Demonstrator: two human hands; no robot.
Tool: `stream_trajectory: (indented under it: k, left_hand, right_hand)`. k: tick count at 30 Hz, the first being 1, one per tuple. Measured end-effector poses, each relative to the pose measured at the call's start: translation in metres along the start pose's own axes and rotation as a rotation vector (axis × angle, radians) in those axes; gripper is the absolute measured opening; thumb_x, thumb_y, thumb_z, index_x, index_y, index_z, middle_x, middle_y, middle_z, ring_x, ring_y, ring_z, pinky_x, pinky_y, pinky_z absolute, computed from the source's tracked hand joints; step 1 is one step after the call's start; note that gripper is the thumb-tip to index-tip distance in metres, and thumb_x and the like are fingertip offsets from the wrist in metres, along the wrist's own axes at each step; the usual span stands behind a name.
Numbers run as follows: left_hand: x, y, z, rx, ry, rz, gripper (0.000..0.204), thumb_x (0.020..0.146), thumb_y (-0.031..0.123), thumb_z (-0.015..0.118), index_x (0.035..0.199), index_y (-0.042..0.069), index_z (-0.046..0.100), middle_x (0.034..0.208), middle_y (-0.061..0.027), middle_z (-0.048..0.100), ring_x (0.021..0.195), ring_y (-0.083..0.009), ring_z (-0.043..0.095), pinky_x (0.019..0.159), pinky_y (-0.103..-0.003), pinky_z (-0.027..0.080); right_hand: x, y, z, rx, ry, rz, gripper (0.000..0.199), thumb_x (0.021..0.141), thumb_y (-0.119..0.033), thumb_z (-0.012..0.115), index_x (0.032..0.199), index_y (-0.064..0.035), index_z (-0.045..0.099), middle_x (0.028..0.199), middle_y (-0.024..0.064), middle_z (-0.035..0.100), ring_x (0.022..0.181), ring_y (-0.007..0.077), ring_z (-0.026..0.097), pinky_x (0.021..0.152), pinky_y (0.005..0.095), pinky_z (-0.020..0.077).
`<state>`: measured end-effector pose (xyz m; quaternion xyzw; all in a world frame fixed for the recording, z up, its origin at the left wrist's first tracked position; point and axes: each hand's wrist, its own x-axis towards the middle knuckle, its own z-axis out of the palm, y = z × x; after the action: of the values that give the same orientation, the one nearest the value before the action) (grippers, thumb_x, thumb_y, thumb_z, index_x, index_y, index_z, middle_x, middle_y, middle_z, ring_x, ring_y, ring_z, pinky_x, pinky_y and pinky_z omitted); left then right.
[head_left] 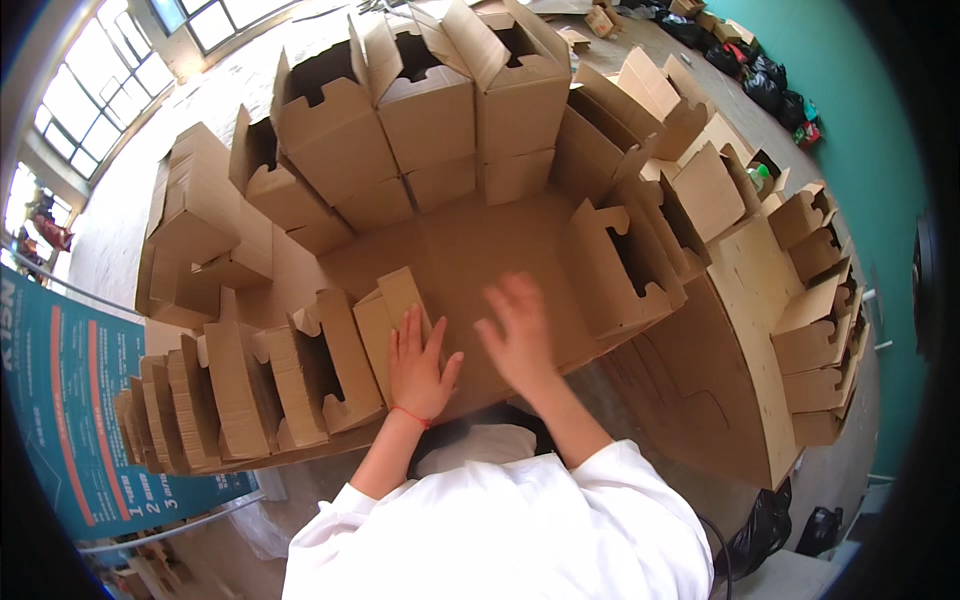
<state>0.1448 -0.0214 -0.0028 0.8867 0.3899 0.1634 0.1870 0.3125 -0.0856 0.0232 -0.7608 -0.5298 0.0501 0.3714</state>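
Note:
My left hand (420, 368) lies with fingers spread against a small brown cardboard box (374, 338), which stands at the right end of the near row. A red cord circles that wrist. Slightly blurred by motion, my right hand (520, 335) is over the bare brown cardboard tabletop (465, 265), its fingers apart and nothing in them. An open-topped box with notched edges (330, 365) stands just left of the one under my left hand. To the right of my right hand is another open-topped cardboard box (625, 270).
Tall open boxes (430, 120) line the far side, and flatter ones (240, 390) stand along the near left. A second surface with more boxes (745, 330) is at the right. Black bags (765, 85) lie by the green wall (860, 150); a printed banner (85, 400) stands left.

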Motion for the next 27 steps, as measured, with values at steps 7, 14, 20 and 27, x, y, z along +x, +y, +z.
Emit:
stream_trajectory:
  k: [7, 14, 20, 27]
  left_hand:
    - [-0.001, 0.006, 0.001, 0.014, 0.003, 0.008, 0.054, 0.089, 0.039, 0.055, 0.135, 0.011, 0.049, 0.153, -0.0194, 0.022, 0.142, -0.0358, 0.021, 0.114, -0.051, 0.014]
    - [-0.001, 0.002, 0.001, 0.020, 0.032, 0.003, 0.056, 0.091, 0.041, 0.054, 0.137, 0.010, 0.047, 0.152, -0.0203, 0.026, 0.140, -0.0379, 0.025, 0.114, -0.051, 0.016]
    - [0.005, -0.001, -0.002, -0.530, 0.197, -0.106, 0.053, 0.091, 0.013, 0.050, 0.142, 0.003, 0.038, 0.143, -0.0199, 0.040, 0.132, -0.0328, 0.039, 0.110, -0.039, 0.028]
    - [0.008, -0.001, 0.002, -0.906, 0.232, -0.152, 0.053, 0.086, -0.001, 0.042, 0.138, 0.006, 0.046, 0.145, -0.0208, 0.038, 0.134, -0.0341, 0.038, 0.113, -0.042, 0.023]
  right_hand:
    - [0.002, 0.079, -0.118, -0.364, 0.069, 0.354, 0.027, 0.082, -0.018, 0.068, 0.100, -0.0008, 0.059, 0.102, 0.0200, 0.061, 0.103, 0.0379, 0.055, 0.090, 0.0465, 0.0426]
    - [-0.012, -0.011, -0.039, 0.008, -0.106, -0.012, 0.018, 0.082, -0.015, 0.063, 0.075, -0.0029, 0.052, 0.076, 0.0168, 0.059, 0.078, 0.0376, 0.057, 0.070, 0.0470, 0.0445]
    - [-0.028, -0.030, 0.019, 0.275, -0.158, -0.348, 0.014, 0.081, -0.013, 0.062, 0.084, -0.0019, 0.053, 0.088, 0.0173, 0.060, 0.085, 0.0364, 0.057, 0.079, 0.0461, 0.0450]
    - [-0.022, -0.031, -0.020, 0.076, -0.182, -0.295, 0.028, 0.081, -0.021, 0.068, 0.101, -0.0024, 0.060, 0.097, 0.0140, 0.062, 0.092, 0.0324, 0.059, 0.086, 0.0421, 0.0463]
